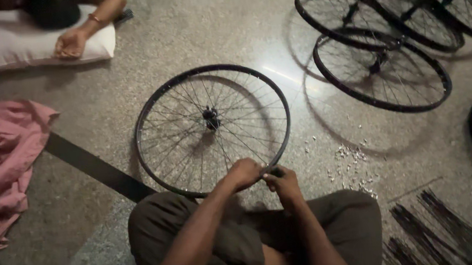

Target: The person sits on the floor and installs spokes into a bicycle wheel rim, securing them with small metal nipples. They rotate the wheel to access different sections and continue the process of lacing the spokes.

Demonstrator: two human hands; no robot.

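Both hands [265,176] grip the spoked wheel's [212,129] near rim on speckled stone floor [237,37] (dimly lit).

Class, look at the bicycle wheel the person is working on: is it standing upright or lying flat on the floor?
Lying flat. The wheel shows its whole round face on the floor, and both hands meet at its near rim.

No packages, labels, signs or screens visible.
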